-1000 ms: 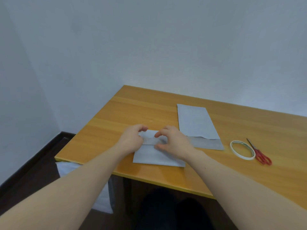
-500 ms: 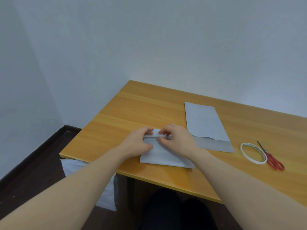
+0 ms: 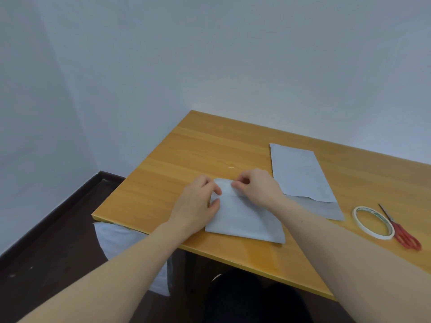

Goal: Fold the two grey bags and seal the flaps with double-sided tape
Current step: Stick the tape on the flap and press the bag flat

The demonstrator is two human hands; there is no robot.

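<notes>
Both hands [image 3: 198, 203] on folded bag's [image 3: 245, 220] far edge

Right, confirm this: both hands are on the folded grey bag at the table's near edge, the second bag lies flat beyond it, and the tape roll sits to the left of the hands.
One error: the tape roll sits to the right of the hands, beside the red scissors, as the head view shows. The left hand and right hand are on the folded grey bag; the second bag lies flat beyond.

soft even light, wide-angle edge distortion, slightly blurry

Folded bag [image 3: 245, 220] left — flat bag [image 3: 300, 176], tape [image 3: 373, 222], scissors [image 3: 401, 231] rightward
</notes>
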